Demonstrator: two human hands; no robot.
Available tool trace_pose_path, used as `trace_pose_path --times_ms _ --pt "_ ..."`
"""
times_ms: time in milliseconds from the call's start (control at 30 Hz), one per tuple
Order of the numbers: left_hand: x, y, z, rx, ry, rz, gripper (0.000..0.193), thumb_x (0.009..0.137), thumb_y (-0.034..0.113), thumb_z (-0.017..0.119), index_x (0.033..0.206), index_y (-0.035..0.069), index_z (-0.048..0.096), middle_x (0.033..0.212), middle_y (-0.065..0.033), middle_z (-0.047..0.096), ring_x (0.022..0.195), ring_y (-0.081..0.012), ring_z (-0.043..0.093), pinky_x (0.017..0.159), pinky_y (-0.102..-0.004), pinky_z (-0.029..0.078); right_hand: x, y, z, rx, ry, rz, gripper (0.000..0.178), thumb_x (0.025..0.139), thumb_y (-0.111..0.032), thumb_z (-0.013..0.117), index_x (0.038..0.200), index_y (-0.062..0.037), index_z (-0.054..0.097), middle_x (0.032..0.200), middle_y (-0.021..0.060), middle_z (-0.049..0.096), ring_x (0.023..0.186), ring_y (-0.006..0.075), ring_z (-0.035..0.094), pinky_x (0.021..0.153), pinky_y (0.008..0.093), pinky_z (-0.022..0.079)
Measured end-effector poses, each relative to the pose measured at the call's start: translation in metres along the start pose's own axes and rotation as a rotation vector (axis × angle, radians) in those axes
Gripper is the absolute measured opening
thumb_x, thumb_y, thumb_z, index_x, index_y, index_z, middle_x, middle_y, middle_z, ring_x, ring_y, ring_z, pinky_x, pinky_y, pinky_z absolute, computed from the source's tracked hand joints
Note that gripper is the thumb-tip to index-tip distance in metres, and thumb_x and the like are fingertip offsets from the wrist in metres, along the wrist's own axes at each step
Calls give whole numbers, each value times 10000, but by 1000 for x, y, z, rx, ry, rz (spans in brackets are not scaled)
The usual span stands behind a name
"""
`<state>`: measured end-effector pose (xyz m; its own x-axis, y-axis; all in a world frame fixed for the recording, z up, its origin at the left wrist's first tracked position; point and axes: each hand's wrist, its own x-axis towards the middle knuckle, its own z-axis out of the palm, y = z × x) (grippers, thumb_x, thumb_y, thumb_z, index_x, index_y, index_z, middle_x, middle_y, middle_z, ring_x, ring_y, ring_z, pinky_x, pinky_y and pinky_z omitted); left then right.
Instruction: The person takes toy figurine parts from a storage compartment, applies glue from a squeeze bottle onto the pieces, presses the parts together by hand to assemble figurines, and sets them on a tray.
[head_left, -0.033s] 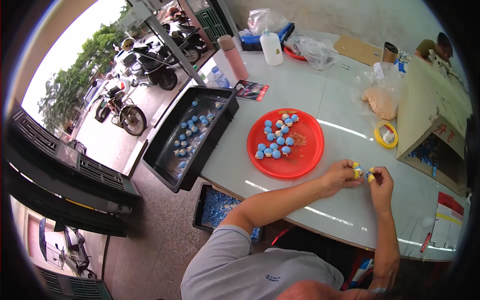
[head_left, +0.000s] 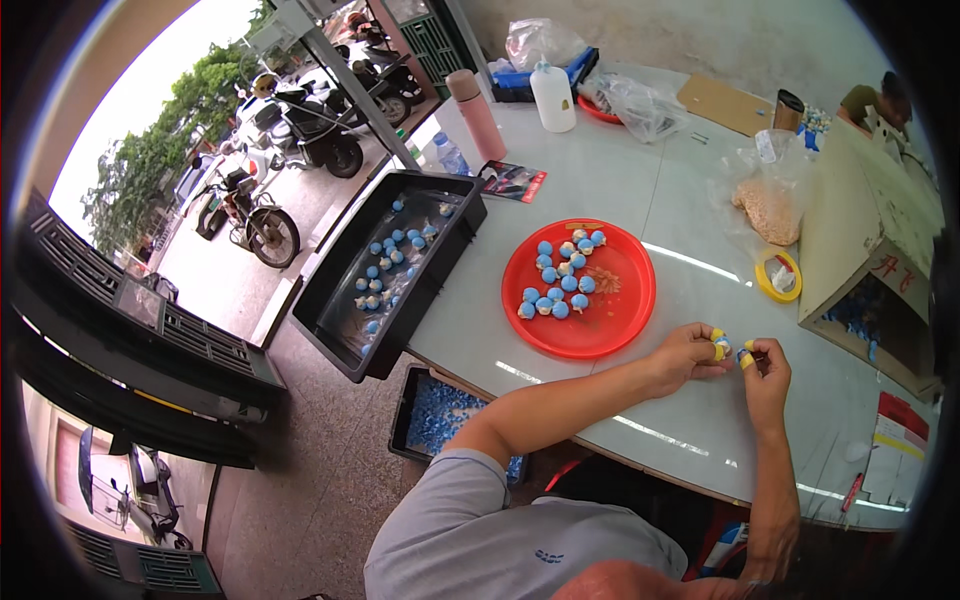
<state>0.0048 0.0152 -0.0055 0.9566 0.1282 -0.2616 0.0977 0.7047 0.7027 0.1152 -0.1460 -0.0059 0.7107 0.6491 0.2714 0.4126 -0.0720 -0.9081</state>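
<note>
Over the near right of the table my left hand (head_left: 692, 355) is closed, pinching a small blue-and-white piece (head_left: 727, 350) between thumb and fingers. Facing it, a short gap away, my right hand (head_left: 768, 378) is pinched around a tiny blue bit (head_left: 742, 355) that its fingertips mostly cover. Yellow tape wraps fingertips on both hands. To the left of my hands lies a round red tray (head_left: 620, 325) with several small blue balls (head_left: 560, 309) that have cream-coloured frills, plus a patch of pale crumbs.
A black tub (head_left: 428, 290) with more blue balls overhangs the table's left edge. At right stand an open box (head_left: 850, 210) with blue pieces inside, a yellow tape roll (head_left: 792, 292) and a bag of beige bits (head_left: 768, 210). Behind are a white bottle (head_left: 553, 98) and pink flask (head_left: 480, 125).
The whole view has shifted slightly, so the table things sit a little further right. Both hands keep nearly the same pose and grip.
</note>
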Motion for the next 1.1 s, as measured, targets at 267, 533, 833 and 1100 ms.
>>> trace_pose_path --times_ms 267,533,833,1100 --pt "5 1 -8 -54 -39 1 280 905 64 578 1161 27 470 1086 -100 607 973 -185 642 864 -290 537 2 -15 10 -65 62 -189 181 785 136 577 911 8 555 977 82 588 833 151 598 711 255 512" --pt "5 0 -10 -65 -48 36 290 902 56 595 1161 22 468 1106 -93 583 1021 -186 627 896 -294 525 1 -26 14 -71 42 -227 228 763 155 590 945 25 548 1001 112 591 889 182 630 745 284 560" --pt "-2 2 -7 14 -43 64 329 889 67 625 1174 26 467 1120 -83 580 1061 -198 619 913 -308 506 0 -15 15 -41 34 -66 225 783 130 612 971 24 548 948 94 627 839 159 650 760 273 547" --pt "11 -11 0 23 -59 53 331 889 57 625 1172 28 457 1112 -99 606 1077 -212 614 927 -323 494 -4 -18 -7 -121 48 28 210 814 94 612 1000 23 549 954 101 674 830 152 659 737 274 524"
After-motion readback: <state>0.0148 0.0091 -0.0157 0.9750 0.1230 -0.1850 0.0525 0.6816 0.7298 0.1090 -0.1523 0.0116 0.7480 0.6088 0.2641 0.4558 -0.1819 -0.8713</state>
